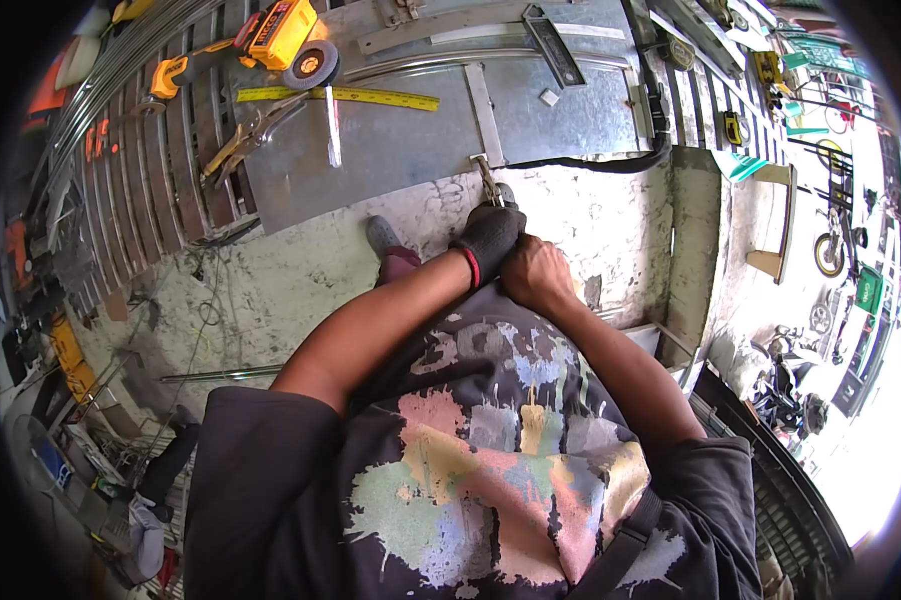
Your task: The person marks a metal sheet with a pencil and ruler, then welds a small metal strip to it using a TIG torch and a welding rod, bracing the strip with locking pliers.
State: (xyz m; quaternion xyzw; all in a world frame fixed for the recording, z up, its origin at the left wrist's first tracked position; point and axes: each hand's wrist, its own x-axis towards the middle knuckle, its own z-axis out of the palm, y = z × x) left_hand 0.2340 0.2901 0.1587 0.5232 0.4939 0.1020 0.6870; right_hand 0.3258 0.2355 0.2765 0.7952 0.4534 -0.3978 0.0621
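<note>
My left hand [489,236] wears a dark glove with a red cuff and is closed at the near edge of the metal sheet [360,165]. Out of its far side sticks a metal locking clamp [487,180], whose jaw end reaches the sheet edge; the glove hides the handle. Pressed against the glove is my bare right hand [538,276], fingers curled in; whatever they grip is hidden. On the sheet lie a flat metal strip [482,112], a yellow ruler [380,97] and a white marker-like stick [333,130].
A yellow cordless grinder [280,40] and another pair of locking pliers [250,145] lie at the table's left. A black slotted square [553,48] rests on the sheet. A black cable [610,165] runs along its right edge. Tape measures [735,128] lie on the slats at right.
</note>
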